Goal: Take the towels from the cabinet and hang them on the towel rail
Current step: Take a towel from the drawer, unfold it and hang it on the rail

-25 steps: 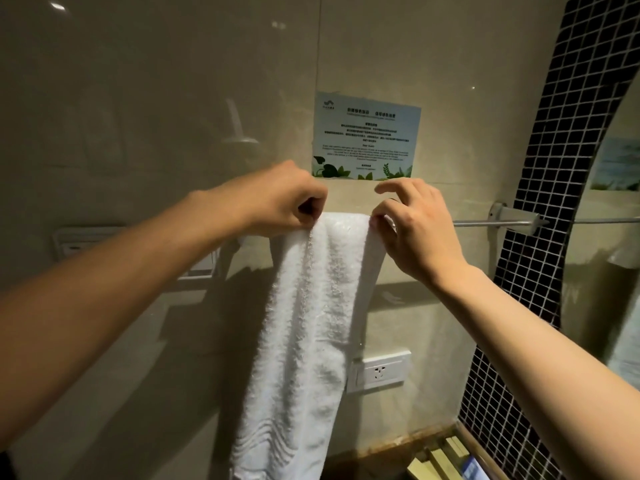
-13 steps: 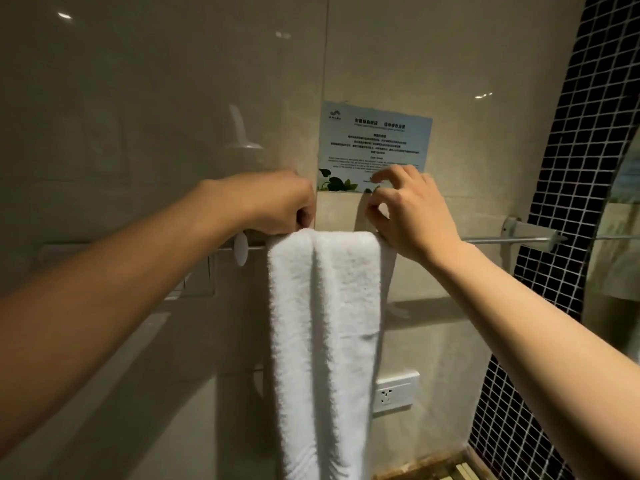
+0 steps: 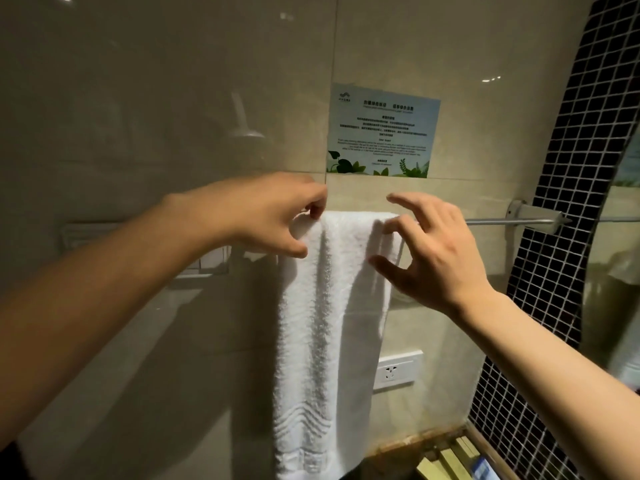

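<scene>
A white towel hangs folded over the metal towel rail on the beige tiled wall, its long end reaching far down. My left hand is at the towel's top left corner, its curled fingers on the fold at the rail and its thumb in front of the towel's edge. My right hand hovers at the top right corner with its fingers spread and straight, at most brushing the cloth. The rail's left part is hidden behind the towel and my left hand.
A blue-and-green notice is stuck on the wall above the rail. A white socket sits beside the towel's lower half, and a switch plate is behind my left forearm. Black mosaic tiles and a mirror border the right. Small boxes lie at bottom right.
My right hand has let go of the towel and spread its fingers. My left hand's grip has loosened. The towel now hangs straight on the rail.
</scene>
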